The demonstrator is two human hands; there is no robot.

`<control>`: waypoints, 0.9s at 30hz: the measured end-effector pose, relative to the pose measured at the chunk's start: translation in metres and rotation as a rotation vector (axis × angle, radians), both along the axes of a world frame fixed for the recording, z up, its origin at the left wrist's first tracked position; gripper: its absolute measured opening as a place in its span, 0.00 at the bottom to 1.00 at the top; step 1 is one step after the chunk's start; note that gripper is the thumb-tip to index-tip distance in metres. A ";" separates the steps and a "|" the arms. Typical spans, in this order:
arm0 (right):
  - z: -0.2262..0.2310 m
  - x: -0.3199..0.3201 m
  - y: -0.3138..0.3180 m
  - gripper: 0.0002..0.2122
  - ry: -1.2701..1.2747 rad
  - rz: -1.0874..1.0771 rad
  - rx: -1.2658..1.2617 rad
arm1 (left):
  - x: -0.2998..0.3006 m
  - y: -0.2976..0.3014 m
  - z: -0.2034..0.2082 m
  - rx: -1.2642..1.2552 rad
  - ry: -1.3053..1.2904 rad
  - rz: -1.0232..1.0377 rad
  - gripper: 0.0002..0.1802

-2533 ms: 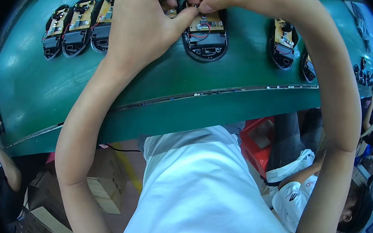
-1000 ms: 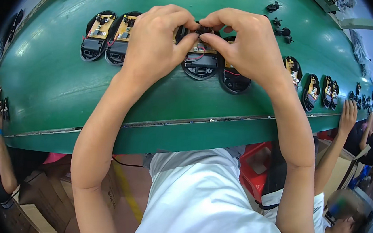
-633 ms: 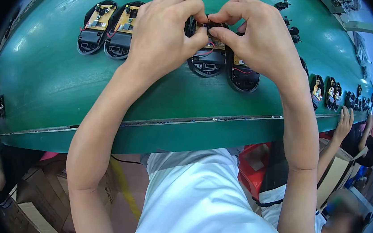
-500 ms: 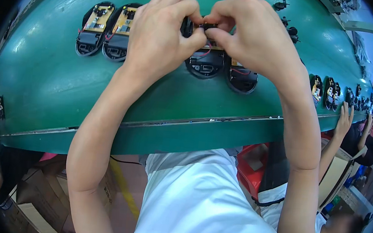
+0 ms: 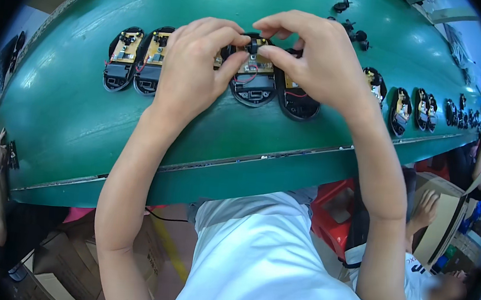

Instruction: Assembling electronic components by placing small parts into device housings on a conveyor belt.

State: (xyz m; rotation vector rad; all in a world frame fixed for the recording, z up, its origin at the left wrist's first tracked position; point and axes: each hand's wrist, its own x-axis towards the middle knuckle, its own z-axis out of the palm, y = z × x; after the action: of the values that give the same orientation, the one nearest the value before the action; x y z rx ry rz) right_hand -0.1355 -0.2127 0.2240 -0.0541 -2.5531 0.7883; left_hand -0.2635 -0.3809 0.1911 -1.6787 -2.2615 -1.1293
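An opened computer mouse base (image 5: 252,96) lies between my hands, showing a tan circuit board, a red wire and a black battery compartment. Upright near the board's far end is a black scroll wheel (image 5: 254,47). My left hand (image 5: 193,67) is closed, with bent fingers and thumb at the wheel's left side. The thumb of my right hand (image 5: 324,60) is at the wheel's right side; its index finger is stretched out apart from the thumb. Another mouse base (image 5: 300,105) lies partly under my right hand. Two more, a left mouse base (image 5: 118,74) and its neighbour (image 5: 148,77), lie left of my hands.
Loose black scroll wheels (image 5: 356,35) lie at the far right of the green table (image 5: 69,122). Several mouse bases (image 5: 400,111) continue along the right. A co-worker's hand (image 5: 0,153) is at the left edge, another's hand (image 5: 426,209) at right. A red stool (image 5: 332,217) stands below the table.
My right index finger has lifted away from the thumb, and the scroll wheel now shows between my hands. The co-worker's hand at right has dropped off the table edge. The whole view has shifted slightly.
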 end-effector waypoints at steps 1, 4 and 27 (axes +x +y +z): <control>0.000 0.004 0.000 0.12 0.004 0.003 0.004 | 0.000 0.000 0.001 -0.020 -0.024 -0.027 0.09; -0.001 0.012 -0.004 0.13 -0.067 -0.066 0.095 | -0.001 0.000 0.010 -0.068 0.008 -0.038 0.15; 0.001 0.066 0.099 0.13 -0.228 -0.462 0.395 | -0.027 -0.025 0.026 -0.100 0.113 0.092 0.11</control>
State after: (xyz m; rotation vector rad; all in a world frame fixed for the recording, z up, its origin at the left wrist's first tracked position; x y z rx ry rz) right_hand -0.0692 -0.1132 0.2251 -0.6101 -2.6992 0.1030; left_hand -0.2905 -0.4056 0.2168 -1.6101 -2.3328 -0.8923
